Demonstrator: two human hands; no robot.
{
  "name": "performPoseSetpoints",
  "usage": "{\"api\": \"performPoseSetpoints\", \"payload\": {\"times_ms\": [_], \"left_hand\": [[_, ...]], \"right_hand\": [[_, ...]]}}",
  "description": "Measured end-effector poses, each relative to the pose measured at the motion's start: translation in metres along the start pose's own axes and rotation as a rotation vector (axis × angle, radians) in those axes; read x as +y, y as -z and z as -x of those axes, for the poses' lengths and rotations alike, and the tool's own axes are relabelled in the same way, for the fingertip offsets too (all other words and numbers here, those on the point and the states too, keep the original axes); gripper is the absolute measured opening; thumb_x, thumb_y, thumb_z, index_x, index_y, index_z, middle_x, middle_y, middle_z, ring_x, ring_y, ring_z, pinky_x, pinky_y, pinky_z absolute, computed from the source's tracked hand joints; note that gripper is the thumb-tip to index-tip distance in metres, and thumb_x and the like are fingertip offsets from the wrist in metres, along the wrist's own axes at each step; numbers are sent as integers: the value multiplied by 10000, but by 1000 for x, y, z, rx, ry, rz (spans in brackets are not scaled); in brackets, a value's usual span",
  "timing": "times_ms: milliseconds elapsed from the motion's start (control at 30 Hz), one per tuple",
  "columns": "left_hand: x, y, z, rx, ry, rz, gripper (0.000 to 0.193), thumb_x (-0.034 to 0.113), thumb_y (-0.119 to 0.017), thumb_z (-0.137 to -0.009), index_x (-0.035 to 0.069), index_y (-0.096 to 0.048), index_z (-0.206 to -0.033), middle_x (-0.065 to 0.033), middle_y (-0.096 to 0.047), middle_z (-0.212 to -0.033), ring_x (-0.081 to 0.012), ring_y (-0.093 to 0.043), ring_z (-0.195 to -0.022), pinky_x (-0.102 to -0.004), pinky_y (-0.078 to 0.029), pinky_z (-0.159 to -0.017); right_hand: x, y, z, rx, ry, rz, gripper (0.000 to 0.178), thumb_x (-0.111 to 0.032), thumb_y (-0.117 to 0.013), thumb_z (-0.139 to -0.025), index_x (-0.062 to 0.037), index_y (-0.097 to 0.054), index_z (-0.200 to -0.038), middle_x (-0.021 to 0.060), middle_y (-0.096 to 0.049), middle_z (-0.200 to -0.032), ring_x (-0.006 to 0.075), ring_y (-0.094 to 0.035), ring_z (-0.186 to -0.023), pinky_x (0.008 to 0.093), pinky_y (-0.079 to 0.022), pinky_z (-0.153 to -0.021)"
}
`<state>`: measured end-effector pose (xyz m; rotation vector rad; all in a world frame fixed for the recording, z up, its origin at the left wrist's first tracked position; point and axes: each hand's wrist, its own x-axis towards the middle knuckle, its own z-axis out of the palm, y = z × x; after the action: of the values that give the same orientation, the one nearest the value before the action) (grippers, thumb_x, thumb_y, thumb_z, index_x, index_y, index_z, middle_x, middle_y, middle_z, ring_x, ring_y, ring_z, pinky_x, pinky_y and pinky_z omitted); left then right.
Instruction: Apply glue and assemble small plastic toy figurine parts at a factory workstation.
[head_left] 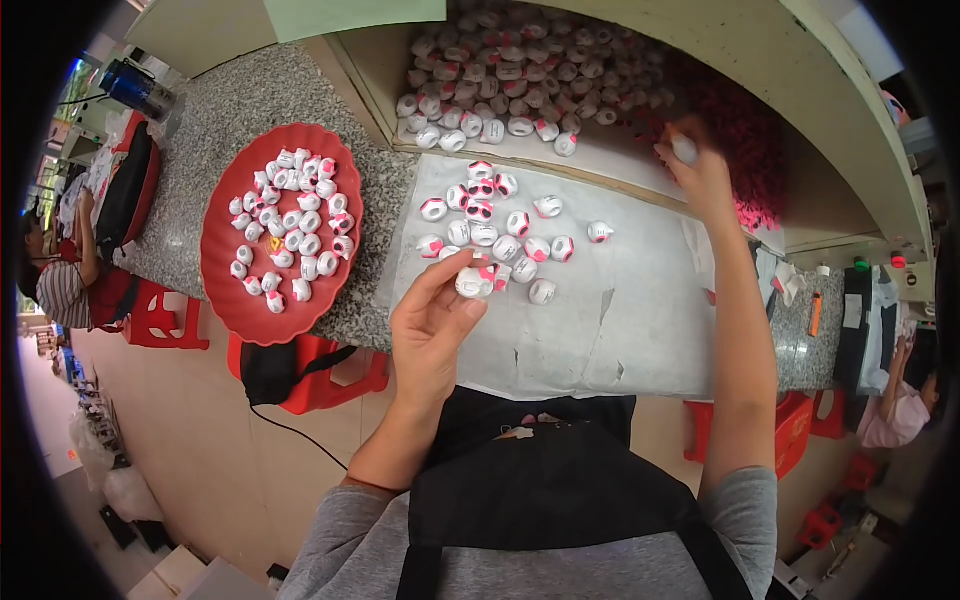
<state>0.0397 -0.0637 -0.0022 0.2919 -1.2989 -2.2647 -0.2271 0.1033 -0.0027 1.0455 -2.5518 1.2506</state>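
Observation:
My left hand [432,325] is closed in a pinch on a small white-and-pink plastic figure head [475,282], held above the white covered work surface. My right hand [695,165] reaches into the shelf, beside a heap of small bright pink pieces [755,160]. Motion smears its fingers, and a whitish thing [684,150] shows at them; I cannot tell what it is. Several similar white-and-pink heads [508,248] lie loosely spread on the white sheet [650,330], beyond and beside my left hand.
A red scalloped tray [225,285] with several more heads stands on the speckled counter [315,95] at left. Many white heads [520,75] fill the shelf at the back. An orange tool [816,314] lies at right. Red stools [320,385] stand below; other people sit at both sides.

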Motion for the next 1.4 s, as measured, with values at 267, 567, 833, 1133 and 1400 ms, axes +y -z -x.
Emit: {"api": "performPoseSetpoints", "payload": {"times_ms": [267,567,833,1133,1400], "left_hand": [[5,10,1,30,6,-41,398,-88,-501,-690,-36,-422,-1077,-113,-462,-1051,-152,-439,-981,-256,-344,-822],[-8,1,1,-102,-8,-140,384,-78,-503,-693,-31,-421,-1065,-132,-476,-1024,-185,-467,-954,-279,-358,-819],[-12,-15,9,-230,-67,-381,347,-68,-522,-688,-37,-442,-1024,-152,-474,-1016,-214,-442,-991,-311,-351,-842],[-13,-23,14,-295,-197,-630,337,-84,-519,-667,-37,-464,-996,-154,-474,-1019,-214,-449,-976,-295,-355,-820],[-12,-25,12,-309,-200,-418,292,-48,-529,-688,-31,-463,-971,-183,-480,-999,-239,-460,-955,-300,-380,-790]], "right_hand": [[18,-19,-35,-178,290,489,191,-107,-564,-690,-79,-524,-875,65,-538,-867,262,-497,-810,289,-387,-736],[-119,-9,77,-167,-320,-566,57,-11,-560,-667,1,-528,-713,58,-554,-675,56,-438,-543,164,-329,-494],[-139,-36,123,-159,-515,-1157,91,26,-586,-663,7,-531,-733,54,-554,-705,87,-507,-655,198,-395,-607],[-138,-39,135,-74,-541,-1145,121,49,-575,-639,3,-495,-717,82,-512,-710,104,-471,-605,200,-365,-500],[-139,-43,138,-50,-443,-1024,137,44,-580,-639,-8,-480,-717,77,-510,-700,94,-469,-613,195,-366,-547]]}}
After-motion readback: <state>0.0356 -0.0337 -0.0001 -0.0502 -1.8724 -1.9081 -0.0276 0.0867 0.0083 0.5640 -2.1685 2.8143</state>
